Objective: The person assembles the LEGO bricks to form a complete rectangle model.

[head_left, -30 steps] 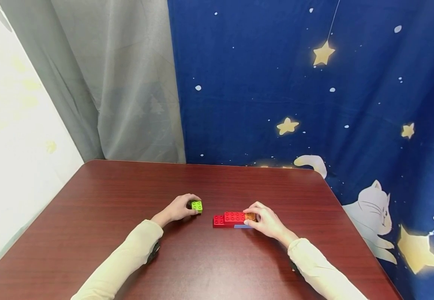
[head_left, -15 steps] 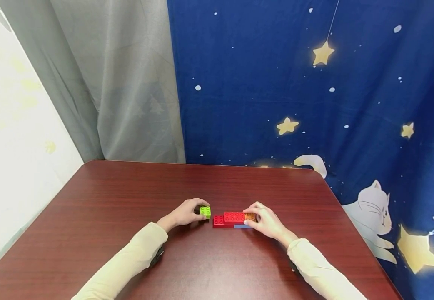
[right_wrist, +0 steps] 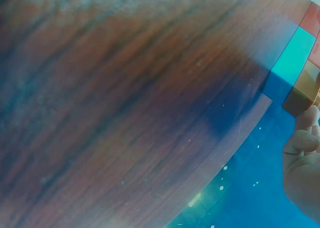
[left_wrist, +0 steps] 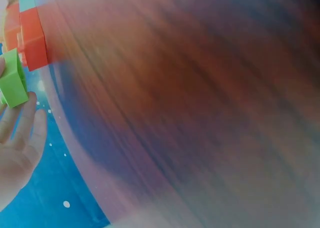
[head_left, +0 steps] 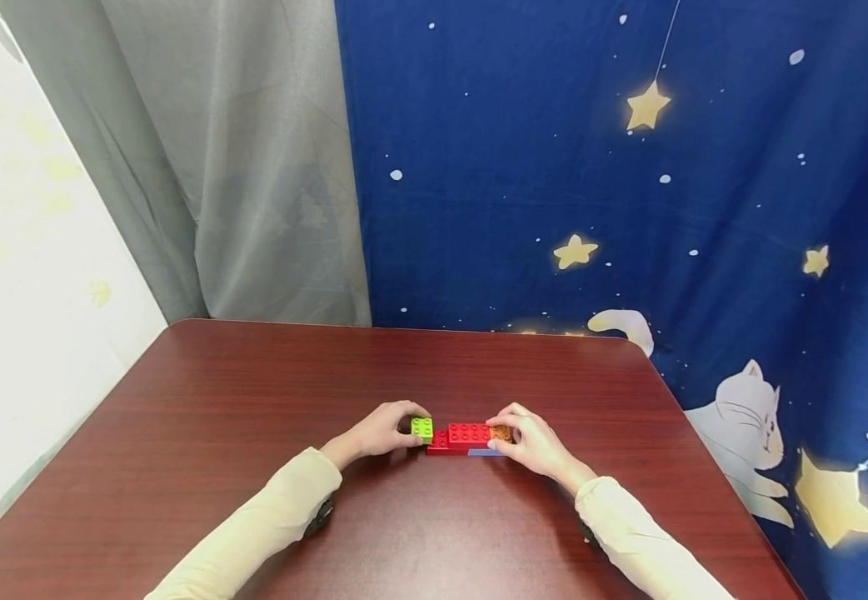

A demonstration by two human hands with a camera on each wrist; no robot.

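Note:
My left hand [head_left: 383,428] pinches a lime-green four-stud toy brick [head_left: 422,429] between thumb and fingers, at the left end of a low brick build. In the left wrist view the green brick [left_wrist: 13,80] overlaps the studs of the lower red brick [left_wrist: 34,42]. That lower red brick [head_left: 438,442] lies at the build's bottom left, beside a blue brick [head_left: 483,452]. A longer red brick [head_left: 468,434] sits on top across them. At the right end, my right hand [head_left: 535,442] pinches an orange brick [head_left: 501,433], which stands over the blue brick [right_wrist: 291,62].
The build rests on a dark reddish-brown wooden table [head_left: 291,358]. Behind it hang a grey curtain [head_left: 276,167] and a blue curtain [head_left: 479,167] with printed stars and a cat. A white wall [head_left: 29,292] borders the left side.
My left hand has carried the green brick rightward and slightly nearer, from apart on the left to over the lower red brick's left end. The right hand has stayed on the orange brick.

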